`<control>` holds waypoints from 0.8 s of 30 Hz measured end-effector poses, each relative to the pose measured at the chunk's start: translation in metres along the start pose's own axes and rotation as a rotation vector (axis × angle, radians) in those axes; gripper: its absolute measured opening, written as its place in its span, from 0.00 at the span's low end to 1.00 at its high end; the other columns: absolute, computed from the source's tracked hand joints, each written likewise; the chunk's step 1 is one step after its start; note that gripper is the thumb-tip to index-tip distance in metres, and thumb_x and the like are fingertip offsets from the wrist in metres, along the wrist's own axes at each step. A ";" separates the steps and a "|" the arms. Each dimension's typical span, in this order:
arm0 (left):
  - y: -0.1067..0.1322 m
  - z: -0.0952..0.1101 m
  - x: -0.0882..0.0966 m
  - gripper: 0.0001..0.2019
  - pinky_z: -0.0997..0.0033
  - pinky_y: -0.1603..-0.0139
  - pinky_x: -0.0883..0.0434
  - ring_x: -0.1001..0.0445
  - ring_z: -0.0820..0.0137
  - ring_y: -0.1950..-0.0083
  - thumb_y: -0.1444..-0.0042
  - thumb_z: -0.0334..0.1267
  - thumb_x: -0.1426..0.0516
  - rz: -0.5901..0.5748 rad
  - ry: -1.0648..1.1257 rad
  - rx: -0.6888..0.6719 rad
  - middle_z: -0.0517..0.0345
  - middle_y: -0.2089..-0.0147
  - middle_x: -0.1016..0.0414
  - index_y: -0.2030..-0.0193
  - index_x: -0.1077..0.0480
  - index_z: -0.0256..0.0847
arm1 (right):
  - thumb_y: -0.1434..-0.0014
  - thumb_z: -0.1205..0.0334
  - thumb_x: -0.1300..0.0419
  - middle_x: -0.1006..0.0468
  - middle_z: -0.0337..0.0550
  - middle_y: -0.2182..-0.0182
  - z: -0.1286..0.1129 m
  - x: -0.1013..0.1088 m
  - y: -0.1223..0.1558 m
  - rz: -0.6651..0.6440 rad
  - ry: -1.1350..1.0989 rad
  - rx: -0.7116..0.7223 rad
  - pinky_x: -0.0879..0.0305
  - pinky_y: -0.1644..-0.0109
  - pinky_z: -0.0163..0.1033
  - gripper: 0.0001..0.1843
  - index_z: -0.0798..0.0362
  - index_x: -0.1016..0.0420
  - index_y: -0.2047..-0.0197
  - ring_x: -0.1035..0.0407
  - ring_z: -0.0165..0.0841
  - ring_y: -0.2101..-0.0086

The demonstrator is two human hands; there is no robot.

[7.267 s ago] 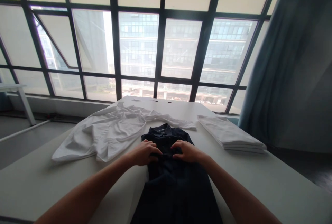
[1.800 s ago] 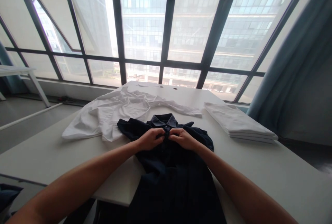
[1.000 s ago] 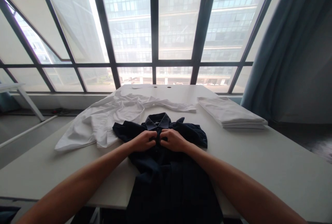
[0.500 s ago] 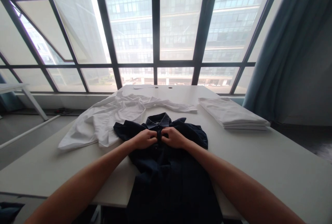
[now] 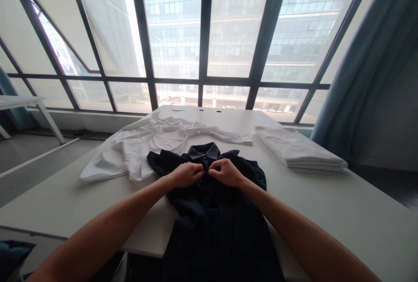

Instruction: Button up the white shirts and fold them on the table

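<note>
A dark navy shirt (image 5: pixel 218 216) lies front side up, its collar (image 5: pixel 204 150) pointing away from me and its lower part hanging over the table's near edge. My left hand (image 5: pixel 187 174) is closed in a pinch on the front placket, just below the collar. Facing it from the other side, my right hand (image 5: pixel 226 172) pinches the same placket. The fingertips of both hands almost meet; whether a button sits between them is too small to tell.
A crumpled white garment (image 5: pixel 130 142) spreads over the left and back of the white table (image 5: pixel 326 212). At the right rests a stack of folded white cloth (image 5: pixel 298 149). Large windows stand behind, with a blue-grey curtain (image 5: pixel 352 77) at the right.
The view has shifted and tilted slightly. My hands stay at the placket, fingertips a little nearer each other, and the right fingers have changed their pinch. The shirt lies as before.
</note>
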State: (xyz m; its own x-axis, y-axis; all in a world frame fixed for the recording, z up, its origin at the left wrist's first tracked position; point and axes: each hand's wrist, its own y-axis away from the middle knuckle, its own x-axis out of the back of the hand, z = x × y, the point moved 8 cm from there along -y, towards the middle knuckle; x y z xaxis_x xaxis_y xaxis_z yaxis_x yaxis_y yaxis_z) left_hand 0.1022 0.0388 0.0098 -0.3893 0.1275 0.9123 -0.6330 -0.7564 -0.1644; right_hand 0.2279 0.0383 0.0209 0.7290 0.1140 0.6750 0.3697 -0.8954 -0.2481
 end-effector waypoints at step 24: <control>0.010 -0.020 0.057 0.13 0.69 0.60 0.33 0.27 0.66 0.63 0.38 0.44 0.46 0.369 -0.023 0.111 0.54 0.64 0.24 0.60 0.24 0.39 | 0.38 0.40 0.46 0.24 0.45 0.77 0.043 0.040 -0.006 0.075 0.361 -0.233 0.41 0.70 0.37 0.26 0.53 0.24 0.73 0.31 0.35 0.76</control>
State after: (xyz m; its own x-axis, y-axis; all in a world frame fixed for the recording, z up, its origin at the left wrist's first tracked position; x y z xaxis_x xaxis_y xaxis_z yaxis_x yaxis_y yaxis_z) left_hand 0.0602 0.0509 0.0527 -0.5615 -0.1799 0.8077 -0.3761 -0.8140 -0.4427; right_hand 0.2790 0.0667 0.0195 0.4857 -0.0755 0.8708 0.1535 -0.9734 -0.1700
